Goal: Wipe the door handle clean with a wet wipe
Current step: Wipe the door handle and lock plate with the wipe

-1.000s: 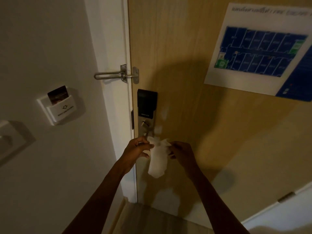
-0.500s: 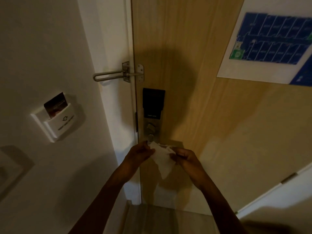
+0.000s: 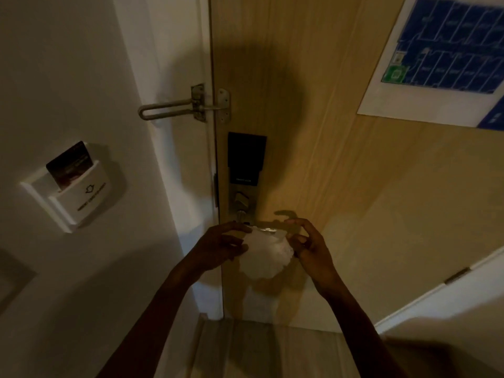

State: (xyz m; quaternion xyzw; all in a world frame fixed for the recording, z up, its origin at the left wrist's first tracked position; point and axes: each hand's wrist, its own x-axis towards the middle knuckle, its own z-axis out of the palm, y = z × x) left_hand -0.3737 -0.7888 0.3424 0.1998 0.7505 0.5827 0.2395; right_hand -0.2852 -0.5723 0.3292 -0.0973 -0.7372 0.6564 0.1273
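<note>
A white wet wipe (image 3: 263, 255) hangs bunched between my two hands, just below the lock. My left hand (image 3: 221, 245) pinches its left edge. My right hand (image 3: 306, 244) touches its right edge with fingers partly spread. A sliver of the metal door handle (image 3: 266, 228) shows just above the wipe; the rest is hidden behind the wipe and hands. Above it sits the lock plate (image 3: 244, 205) with a thumb turn and a black electronic lock panel (image 3: 246, 156) on the wooden door (image 3: 313, 132).
A metal swing bar latch (image 3: 188, 106) spans the door frame and door edge above the lock. A white key card holder (image 3: 79, 192) with a dark card is on the left wall. An evacuation plan (image 3: 450, 55) hangs upper right. Wooden floor lies below.
The wipe went from hanging long and loose to a bunched wad held closer to the handle. My right hand's fingers have spread apart. The view has shifted nearer to the lock.
</note>
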